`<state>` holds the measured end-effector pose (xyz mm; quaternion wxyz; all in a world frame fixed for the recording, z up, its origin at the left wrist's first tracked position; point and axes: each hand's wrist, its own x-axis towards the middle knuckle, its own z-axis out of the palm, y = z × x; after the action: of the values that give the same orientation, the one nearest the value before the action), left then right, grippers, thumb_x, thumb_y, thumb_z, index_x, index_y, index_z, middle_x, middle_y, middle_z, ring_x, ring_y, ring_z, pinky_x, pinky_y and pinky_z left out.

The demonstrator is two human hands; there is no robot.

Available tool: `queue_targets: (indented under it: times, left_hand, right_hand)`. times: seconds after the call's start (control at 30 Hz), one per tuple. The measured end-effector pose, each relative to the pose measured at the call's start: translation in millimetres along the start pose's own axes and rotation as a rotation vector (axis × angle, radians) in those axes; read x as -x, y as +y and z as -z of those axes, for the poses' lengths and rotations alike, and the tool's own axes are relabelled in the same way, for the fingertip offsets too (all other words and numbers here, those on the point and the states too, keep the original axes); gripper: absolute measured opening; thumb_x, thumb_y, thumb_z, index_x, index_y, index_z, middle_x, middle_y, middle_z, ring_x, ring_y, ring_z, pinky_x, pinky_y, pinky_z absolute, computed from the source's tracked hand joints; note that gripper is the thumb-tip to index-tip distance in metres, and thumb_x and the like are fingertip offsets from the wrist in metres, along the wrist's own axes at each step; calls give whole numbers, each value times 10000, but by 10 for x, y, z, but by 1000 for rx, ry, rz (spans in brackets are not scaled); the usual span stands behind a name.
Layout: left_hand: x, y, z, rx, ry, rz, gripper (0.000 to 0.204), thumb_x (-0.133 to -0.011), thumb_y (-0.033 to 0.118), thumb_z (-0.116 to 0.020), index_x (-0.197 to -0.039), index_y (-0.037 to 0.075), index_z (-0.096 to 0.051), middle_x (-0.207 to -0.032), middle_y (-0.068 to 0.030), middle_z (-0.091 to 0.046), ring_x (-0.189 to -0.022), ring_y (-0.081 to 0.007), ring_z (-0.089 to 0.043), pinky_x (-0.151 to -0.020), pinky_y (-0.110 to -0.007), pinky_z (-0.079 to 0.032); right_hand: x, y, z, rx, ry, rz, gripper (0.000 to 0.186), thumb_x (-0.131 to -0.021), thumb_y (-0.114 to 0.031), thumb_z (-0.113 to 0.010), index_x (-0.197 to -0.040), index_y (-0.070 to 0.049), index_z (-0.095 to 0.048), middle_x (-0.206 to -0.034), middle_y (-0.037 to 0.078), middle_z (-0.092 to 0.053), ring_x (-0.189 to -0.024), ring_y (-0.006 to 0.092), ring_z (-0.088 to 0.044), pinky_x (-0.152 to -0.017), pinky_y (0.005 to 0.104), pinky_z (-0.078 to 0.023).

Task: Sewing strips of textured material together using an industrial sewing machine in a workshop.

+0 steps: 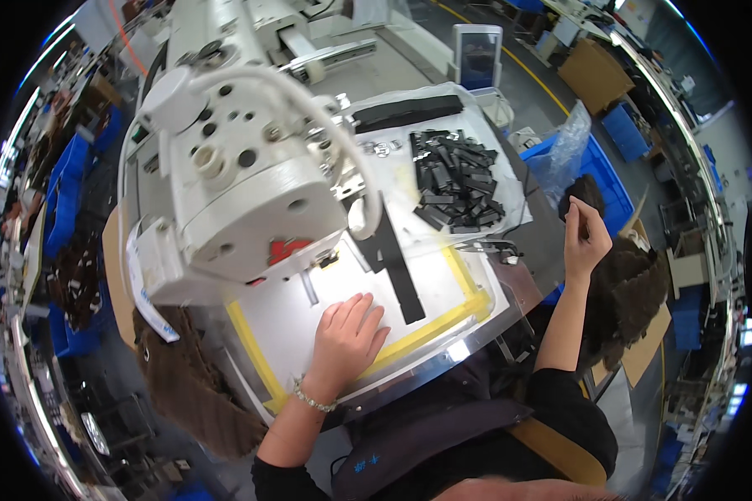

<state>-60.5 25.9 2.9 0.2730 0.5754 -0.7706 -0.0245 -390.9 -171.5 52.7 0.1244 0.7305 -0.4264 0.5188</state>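
Observation:
My left hand [348,338], a beaded bracelet at its wrist, lies with fingers stretched out on the white work surface [430,280] bordered by yellow tape. Just beyond its fingertips are the head of a large white sewing machine [251,196] and a narrow grey metal strip [310,286]. A long black strip [403,288] lies to the right of that hand. Off to the right, my right hand [586,240] is raised with its fingers pinched together. Dark brown furry material [586,194] shows by its fingertips; whether the fingers grip it is hard to see.
A heap of short black strips [459,179] rests on white sheeting beyond the work surface. Right of the table stands a blue bin [614,196] with clear plastic [570,142]. Brown furry fabric hangs at the left [188,384] and lies at the right [627,288].

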Motion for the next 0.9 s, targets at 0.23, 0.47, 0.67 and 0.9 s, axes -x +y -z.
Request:
queue_targets:
  times: [0.23, 0.47, 0.67, 0.9]
  left_hand:
    - [15, 50, 27, -3, -26, -95, 227, -803, 183, -705, -1001, 79, -670, -1093, -93, -656, -1044, -243, -615, -898, -385, -438]
    - [13, 36, 102, -49, -76, -124, 245, -746, 101, -723, -982, 88, -659, -1062, -79, -661, -1006, -255, -631, -860, -406, -455]
    - [-148, 63, 83, -23, -147, -151, 235, -765, 108, -715, -993, 101, -657, -1049, -68, -668, -969, -237, -642, -852, -389, -454]
    - [-341, 8, 129, -134, -90, -161, 274, -754, 92, -709, -1016, 111, -632, -1065, -66, -656, -945, -237, -637, -844, -409, -449]
  right_hand:
    - [-197, 1062, 186, -487, 494, -649, 156, -934, -143, -619, -911, -3, -684, -667, 20, -608, -535, 41, -452, -499, 191, -332]
    - [-401, 2596, -700, -324, 378, -892, 162, -847, -160, -674, -880, -6, -711, -766, 91, -681, -610, 138, -605, -569, 254, -463]
    - [881, 3607, -692, 380, -182, -1060, 116, -747, -149, -693, -831, -84, -740, -919, 143, -710, -933, 304, -673, -865, 402, -523]
    - [1070, 3234, -1099, 596, -1113, -1068, 919, -733, -297, -763, -1482, -336, -231, -1533, 230, -195, -1158, 420, -566, -939, 482, -495]
